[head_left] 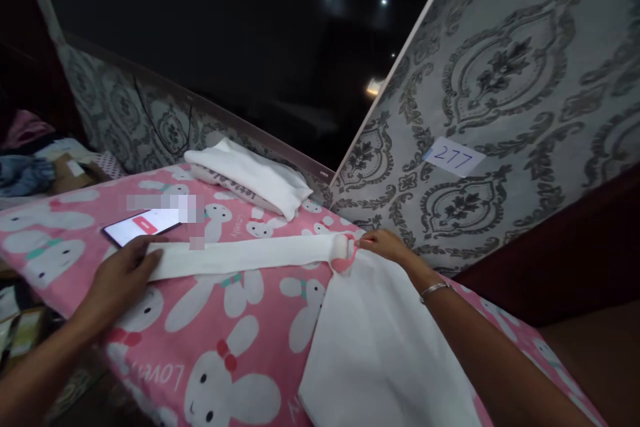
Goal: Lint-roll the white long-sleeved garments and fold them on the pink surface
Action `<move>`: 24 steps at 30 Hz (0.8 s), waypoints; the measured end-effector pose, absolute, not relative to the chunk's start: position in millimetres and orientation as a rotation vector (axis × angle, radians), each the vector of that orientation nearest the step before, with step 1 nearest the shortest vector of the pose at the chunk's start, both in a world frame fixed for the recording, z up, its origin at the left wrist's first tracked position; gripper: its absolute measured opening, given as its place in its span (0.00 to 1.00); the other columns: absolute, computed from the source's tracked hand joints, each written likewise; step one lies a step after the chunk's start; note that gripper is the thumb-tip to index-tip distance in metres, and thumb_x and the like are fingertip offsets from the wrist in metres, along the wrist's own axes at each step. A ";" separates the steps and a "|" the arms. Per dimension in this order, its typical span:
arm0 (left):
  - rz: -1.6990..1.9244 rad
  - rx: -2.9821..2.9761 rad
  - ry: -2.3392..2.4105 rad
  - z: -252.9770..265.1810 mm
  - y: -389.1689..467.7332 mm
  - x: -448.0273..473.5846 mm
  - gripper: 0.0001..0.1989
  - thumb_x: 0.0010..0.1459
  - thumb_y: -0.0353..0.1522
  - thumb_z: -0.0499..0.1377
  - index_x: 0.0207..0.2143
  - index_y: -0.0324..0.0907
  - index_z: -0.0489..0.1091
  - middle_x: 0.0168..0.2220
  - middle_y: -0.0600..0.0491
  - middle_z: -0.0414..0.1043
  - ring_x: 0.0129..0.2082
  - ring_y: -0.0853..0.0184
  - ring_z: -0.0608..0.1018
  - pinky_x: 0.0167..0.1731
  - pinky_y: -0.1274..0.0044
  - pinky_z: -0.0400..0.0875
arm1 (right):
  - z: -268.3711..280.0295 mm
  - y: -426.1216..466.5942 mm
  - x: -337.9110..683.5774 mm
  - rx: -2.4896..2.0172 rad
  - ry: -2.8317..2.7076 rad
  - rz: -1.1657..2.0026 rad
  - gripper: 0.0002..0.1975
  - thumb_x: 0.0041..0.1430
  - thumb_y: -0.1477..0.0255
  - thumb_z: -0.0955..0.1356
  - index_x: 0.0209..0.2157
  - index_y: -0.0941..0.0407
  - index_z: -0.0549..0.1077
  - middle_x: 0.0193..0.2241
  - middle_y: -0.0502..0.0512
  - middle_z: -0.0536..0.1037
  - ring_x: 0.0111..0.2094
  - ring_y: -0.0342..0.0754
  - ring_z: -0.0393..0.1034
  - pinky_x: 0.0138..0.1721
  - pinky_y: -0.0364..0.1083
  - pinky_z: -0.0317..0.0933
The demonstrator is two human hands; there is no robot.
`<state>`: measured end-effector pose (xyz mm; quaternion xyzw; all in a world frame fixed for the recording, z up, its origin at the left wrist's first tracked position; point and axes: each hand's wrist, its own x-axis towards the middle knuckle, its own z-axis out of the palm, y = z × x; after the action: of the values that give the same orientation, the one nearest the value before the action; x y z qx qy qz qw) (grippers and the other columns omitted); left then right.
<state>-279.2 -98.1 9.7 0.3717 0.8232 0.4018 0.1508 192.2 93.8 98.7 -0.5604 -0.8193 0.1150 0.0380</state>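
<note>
Holding end of white strip [245, 256] in left grip [123, 278]; pinching pink edging [342, 266] at other end in right grip [384, 245]. Stretched straight over bunny-print cover [273, 347], near phone [145, 225].

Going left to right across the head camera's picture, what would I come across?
Blue clothing → the left hand's grip → a long white strip → a pink piece at the strip's end → the right hand's grip → a card marked 277 on the patterned wall.
</note>
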 end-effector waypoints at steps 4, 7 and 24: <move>1.321 0.948 2.244 7.3 -101.0 -269.7 0.18 0.53 0.45 0.53 0.46 0.56 0.69 0.32 0.61 0.73 0.29 0.67 0.71 0.27 0.79 0.64 | 99.5 107.3 143.2 -1.579 -2.749 0.267 0.21 0.58 0.55 0.65 0.21 0.55 0.72 0.18 0.46 0.65 0.24 0.42 0.57 0.27 0.43 0.46; 1.425 0.847 2.151 10.5 -102.8 -266.7 0.22 0.51 0.45 0.54 0.49 0.53 0.68 0.36 0.59 0.73 0.29 0.68 0.70 0.25 0.81 0.63 | 97.5 103.2 89.8 -1.388 -2.851 0.198 0.18 0.59 0.55 0.66 0.28 0.53 0.78 0.25 0.49 0.74 0.28 0.44 0.63 0.30 0.43 0.49; 1.705 1.064 2.033 -7.1 -105.2 -276.1 0.21 0.52 0.41 0.54 0.47 0.42 0.70 0.30 0.54 0.70 0.27 0.67 0.71 0.27 0.77 0.65 | 104.5 74.3 98.1 -1.538 -2.848 0.130 0.21 0.58 0.51 0.66 0.24 0.53 0.75 0.23 0.49 0.73 0.26 0.45 0.64 0.28 0.43 0.49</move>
<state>-276.1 -105.2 -7.1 0.3684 0.7041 0.5905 0.1408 98.1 74.3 104.5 -0.4742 -0.8781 0.0401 -0.0488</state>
